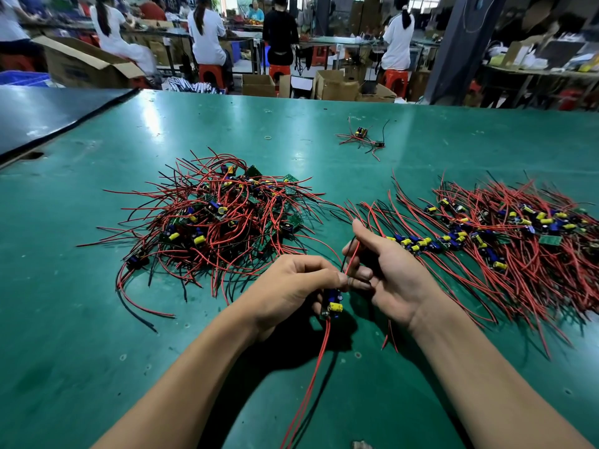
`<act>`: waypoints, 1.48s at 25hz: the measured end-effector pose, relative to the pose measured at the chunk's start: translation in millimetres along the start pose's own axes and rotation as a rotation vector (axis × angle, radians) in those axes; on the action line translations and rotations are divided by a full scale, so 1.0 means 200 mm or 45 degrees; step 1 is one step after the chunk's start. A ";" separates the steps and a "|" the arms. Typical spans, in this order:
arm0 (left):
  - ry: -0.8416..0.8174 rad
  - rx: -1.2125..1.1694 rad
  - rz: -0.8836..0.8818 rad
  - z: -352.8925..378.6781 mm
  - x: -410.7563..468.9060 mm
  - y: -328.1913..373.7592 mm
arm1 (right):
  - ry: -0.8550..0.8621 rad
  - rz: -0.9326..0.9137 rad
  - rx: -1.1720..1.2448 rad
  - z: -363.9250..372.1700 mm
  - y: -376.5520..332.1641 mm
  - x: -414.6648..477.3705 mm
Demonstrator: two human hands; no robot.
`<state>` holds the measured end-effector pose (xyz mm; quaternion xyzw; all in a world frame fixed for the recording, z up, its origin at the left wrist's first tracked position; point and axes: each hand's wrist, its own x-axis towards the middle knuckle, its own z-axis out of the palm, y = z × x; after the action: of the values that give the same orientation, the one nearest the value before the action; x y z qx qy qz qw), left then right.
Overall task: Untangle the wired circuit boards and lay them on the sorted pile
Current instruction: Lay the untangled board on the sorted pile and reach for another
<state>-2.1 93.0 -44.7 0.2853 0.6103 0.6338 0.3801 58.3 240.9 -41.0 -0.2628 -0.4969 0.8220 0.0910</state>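
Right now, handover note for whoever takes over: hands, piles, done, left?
Hands: left hand grips one board above the table; right hand pinches its wires.
Piles: tangled pile lies left, sorted pile right, a few strays far back.
Done: many boards laid on the sorted pile.
To do: lay this board there, then work through the tangle.

seated workers on red stools, cardboard boxes behind green table.

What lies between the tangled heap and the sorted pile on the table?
Head view: between tangled heap and sorted pile, only green table crossed by stray red wire ends; no board there.
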 end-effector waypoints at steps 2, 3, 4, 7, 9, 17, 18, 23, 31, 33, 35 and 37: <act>-0.003 -0.005 -0.003 0.01 0.00 -0.01 | 0.013 -0.019 0.010 0.00 0.01 0.01; -0.007 -0.008 -0.011 0.01 0.00 -0.01 | 0.017 -0.067 -0.041 -0.01 0.01 0.02; -0.012 -0.014 -0.020 0.01 0.00 -0.01 | 0.000 -0.123 -0.110 -0.01 0.02 0.02; 0.011 -0.079 -0.052 0.00 0.01 -0.02 | -0.201 -0.173 -0.264 -0.02 0.03 0.00; 0.043 -0.135 -0.077 -0.01 0.02 -0.03 | -0.359 -0.131 -0.347 -0.03 0.03 -0.01; 0.028 -0.252 -0.121 -0.03 0.02 -0.03 | -0.198 -0.195 -0.348 -0.03 0.06 0.00; 0.025 -0.266 -0.126 -0.04 0.02 -0.03 | -0.179 -0.207 -0.337 -0.03 0.06 0.01; -0.048 -0.270 -0.145 -0.04 0.02 -0.03 | -0.143 -0.236 -0.291 -0.02 0.06 0.02; 0.085 -0.111 -0.096 -0.03 0.02 -0.03 | -0.147 -0.284 -0.227 -0.03 0.06 0.03; 0.126 -0.093 -0.078 -0.02 0.02 -0.04 | -0.225 -0.203 -0.357 -0.04 0.06 0.02; 0.134 -0.057 -0.041 -0.02 0.03 -0.05 | -0.324 -0.132 -0.441 -0.04 0.06 -0.01; 0.118 -0.040 -0.020 -0.03 0.03 -0.06 | -0.322 -0.116 -0.397 -0.03 0.06 -0.01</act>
<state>-8.6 93.8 -58.0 0.2449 0.6194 0.6527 0.3610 64.8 238.5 -53.6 -0.1456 -0.6371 0.7566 0.0230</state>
